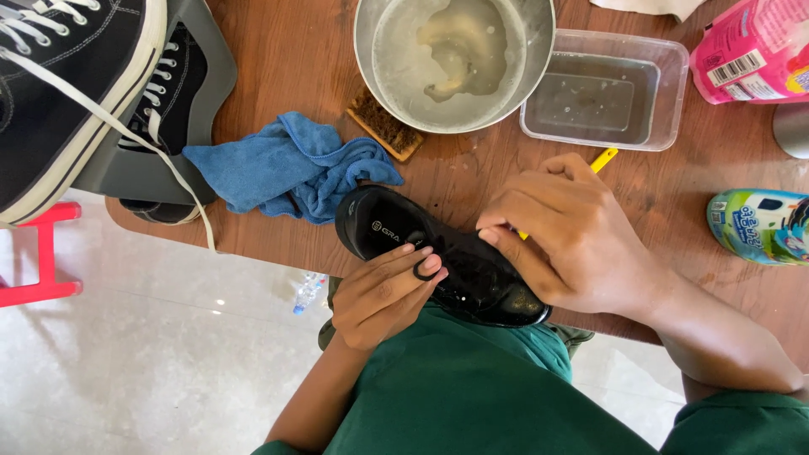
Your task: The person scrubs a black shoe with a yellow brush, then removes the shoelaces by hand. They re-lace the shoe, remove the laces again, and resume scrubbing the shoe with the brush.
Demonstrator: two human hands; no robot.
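both hands grip a black shoe [438,257], beside blue cloth [286,168], brush [383,126] and metal bowl [455,59].

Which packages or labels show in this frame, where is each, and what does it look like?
Pink package: top right corner of the wooden table, soft pouch shape, white barcode patch on it.
Green and blue package: right edge of the table, lying on its side, rounded, with cartoon-style print.
Small white logo on the black shoe's insole, by the left hand; the right hand rests on the shoe.

Glossy blk leather-look shoe [447,261], matt wood table [286,59], soft blue cloth [286,168], shiny metal bowl [364,50], clear plastic tub [674,59]
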